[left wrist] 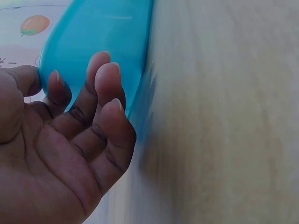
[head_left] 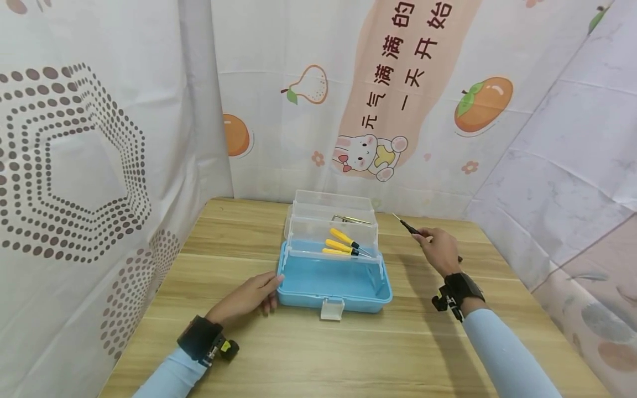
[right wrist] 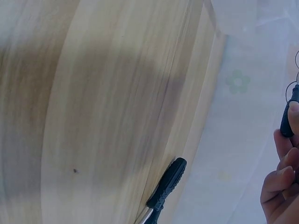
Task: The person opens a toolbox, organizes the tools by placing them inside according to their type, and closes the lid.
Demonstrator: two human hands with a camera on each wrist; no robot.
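Note:
A light blue toolbox [head_left: 328,302] stands with its clear trays raised at the back. My left hand [head_left: 251,296] is at its left wall. In the left wrist view the thumb [left wrist: 30,80] rests at the rim and the bent fingers [left wrist: 110,93] lie along the outside of the blue wall [left wrist: 105,32], gripping its edge. My right hand [head_left: 439,249], right of the box and above the table, pinches a slim screwdriver [head_left: 410,227] by its black handle. The thin shaft points up and to the left. In the right wrist view only part of that handle [right wrist: 287,122] shows.
Three yellow-handled screwdrivers [head_left: 340,244] lie in the lower clear tray. A brass-coloured rod [head_left: 357,220] and a bent hex key lie in the upper tray. Another black-handled tool [right wrist: 167,184] lies on the wooden table [head_left: 239,354]. A printed curtain [head_left: 278,182] hangs behind the table.

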